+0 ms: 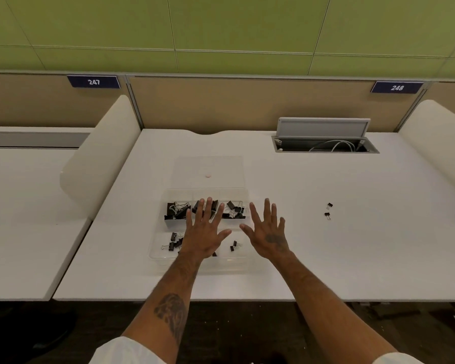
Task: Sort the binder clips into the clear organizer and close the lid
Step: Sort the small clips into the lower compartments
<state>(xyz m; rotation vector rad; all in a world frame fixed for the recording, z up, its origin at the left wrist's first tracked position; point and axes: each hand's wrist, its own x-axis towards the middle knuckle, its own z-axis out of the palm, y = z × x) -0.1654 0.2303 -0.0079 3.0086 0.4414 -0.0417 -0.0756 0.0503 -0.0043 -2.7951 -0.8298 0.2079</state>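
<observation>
Splayed fingers of left hand [204, 233] hiding part of organizer [158, 254]; right hand [268, 232] likewise spread.

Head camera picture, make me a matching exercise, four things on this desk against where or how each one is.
Things:
1. organizer lid
2. two loose binder clips
3. left hand
4. cable hatch

States:
A. flipped up at the back of the desk
B. lying open and flat behind the clear organizer
C. spread over the compartments
D. on the bare desk, to the right of the right hand

Pairs: 1-B, 2-D, 3-C, 4-A
</observation>
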